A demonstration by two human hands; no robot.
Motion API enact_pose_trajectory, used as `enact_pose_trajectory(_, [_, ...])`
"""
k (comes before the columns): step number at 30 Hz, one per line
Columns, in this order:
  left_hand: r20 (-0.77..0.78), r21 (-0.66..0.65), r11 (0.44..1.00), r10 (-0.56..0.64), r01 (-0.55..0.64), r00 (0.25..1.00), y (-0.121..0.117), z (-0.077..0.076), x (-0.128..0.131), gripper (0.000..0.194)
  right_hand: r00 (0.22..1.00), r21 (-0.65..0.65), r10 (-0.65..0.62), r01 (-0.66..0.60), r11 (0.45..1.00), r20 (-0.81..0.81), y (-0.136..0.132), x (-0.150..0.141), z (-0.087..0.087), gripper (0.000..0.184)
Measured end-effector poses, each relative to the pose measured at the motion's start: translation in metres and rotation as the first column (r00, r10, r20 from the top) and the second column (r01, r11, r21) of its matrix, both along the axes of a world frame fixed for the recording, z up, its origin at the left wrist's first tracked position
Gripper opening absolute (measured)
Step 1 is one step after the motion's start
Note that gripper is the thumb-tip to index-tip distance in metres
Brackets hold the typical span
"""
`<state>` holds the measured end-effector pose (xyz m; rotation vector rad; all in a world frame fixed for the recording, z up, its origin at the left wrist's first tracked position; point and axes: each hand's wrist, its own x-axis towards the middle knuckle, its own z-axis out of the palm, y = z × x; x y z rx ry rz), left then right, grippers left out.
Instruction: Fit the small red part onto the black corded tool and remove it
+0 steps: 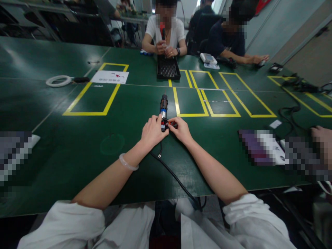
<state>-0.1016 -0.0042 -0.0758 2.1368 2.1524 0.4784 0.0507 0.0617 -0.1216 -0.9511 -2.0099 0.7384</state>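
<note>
A dark cylindrical tool (163,108) with a blue band lies lengthwise on the green table (111,114), pointing away from me. My left hand (153,132) is closed around its near end, thumb and forefinger pinching it. My right hand (181,129) pinches a small red and black part (172,123) at the same end. A black cable (176,180) runs from the tool's near end toward me and off the table edge. A pale bangle (128,162) sits on my left wrist.
Yellow tape rectangles (93,93) mark the tabletop. A black tray (168,67) lies before a person seated opposite, another person to their right. A white coiled ring (58,81) and a paper sheet (110,76) lie far left. Cables (290,110) and another person's hand (321,136) are at right.
</note>
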Motion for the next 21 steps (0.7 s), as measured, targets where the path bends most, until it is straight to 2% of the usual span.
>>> enact_pose_trajectory(12, [-0.055, 0.017, 1.0, 0.011, -0.01, 0.998, -0.001, 0.001, 0.001, 0.066, 0.999, 0.008, -0.036, 0.036, 0.999, 0.031, -0.004, -0.001, 0.003, 0.012])
enact_pose_trajectory(21, [-0.12, -0.003, 0.999, 0.049, -0.05, 0.991, 0.0, 0.003, 0.006, 0.068, 0.992, -0.095, -0.123, 0.12, 0.988, -0.027, -0.012, -0.003, 0.01, 0.02])
